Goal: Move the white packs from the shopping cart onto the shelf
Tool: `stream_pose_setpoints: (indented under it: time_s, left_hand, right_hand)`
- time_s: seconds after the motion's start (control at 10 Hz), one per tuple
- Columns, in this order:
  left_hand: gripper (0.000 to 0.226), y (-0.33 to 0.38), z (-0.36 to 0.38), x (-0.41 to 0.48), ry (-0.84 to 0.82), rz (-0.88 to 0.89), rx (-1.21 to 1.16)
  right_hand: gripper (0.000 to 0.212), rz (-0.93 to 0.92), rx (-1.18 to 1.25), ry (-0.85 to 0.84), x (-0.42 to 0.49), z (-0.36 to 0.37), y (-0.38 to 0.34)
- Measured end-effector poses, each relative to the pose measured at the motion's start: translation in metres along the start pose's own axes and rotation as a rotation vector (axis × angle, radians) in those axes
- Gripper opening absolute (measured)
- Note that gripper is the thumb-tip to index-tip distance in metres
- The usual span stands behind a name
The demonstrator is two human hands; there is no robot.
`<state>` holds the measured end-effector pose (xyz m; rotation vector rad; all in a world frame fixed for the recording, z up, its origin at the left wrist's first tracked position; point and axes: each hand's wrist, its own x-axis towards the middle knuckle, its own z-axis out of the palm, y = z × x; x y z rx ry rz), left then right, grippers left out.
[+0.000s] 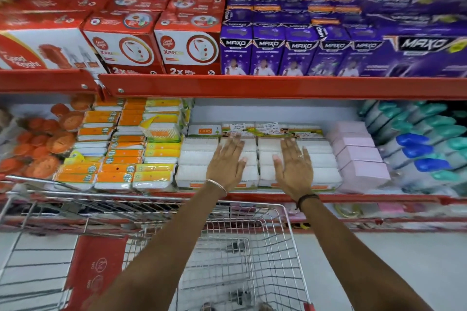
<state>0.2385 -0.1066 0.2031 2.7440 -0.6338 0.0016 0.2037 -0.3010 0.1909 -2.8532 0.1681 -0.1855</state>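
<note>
Several white packs [195, 159] lie in rows on the lower shelf [379, 198], between orange packs and pink packs. My left hand [227, 161] rests flat on top of the white packs, fingers spread, holding nothing. My right hand [294, 163] lies flat on the white packs [321, 159] just to the right, also with fingers apart. Below my arms stands the wire shopping cart [285, 230]; I see no white packs in the visible part of its basket.
Orange and yellow packs [113, 156] fill the shelf to the left, pink packs [358, 156] and bottles [424, 149] to the right. A red shelf edge [278, 86] overhangs above, carrying red and purple boxes. A red flap [96, 267] hangs in the cart.
</note>
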Motion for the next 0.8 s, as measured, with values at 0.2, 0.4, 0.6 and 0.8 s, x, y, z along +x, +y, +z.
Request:
stream_pose_setpoints:
  time_s: [0.2,0.4,0.6,0.8]
  left_hand:
    - [0.053,0.047,0.033,0.018,-0.067,0.010,-0.030]
    - [0.056,0.048,0.050,0.018,-0.054,-0.013,0.060]
    - [0.061,0.049,0.052,0.018,-0.027,-0.019,0.130]
    - [0.062,0.053,0.041,0.013,-0.023,0.007,0.121]
  right_hand:
    - [0.090,0.010,-0.003,-0.045,0.000,-0.002,0.034]
    - [0.077,-0.013,-0.016,-0.066,0.005,0.007,0.037]
    - [0.069,-0.031,-0.007,-0.051,0.005,0.007,0.037]
    - [0.069,-0.084,-0.025,-0.013,0.002,0.001,0.036]
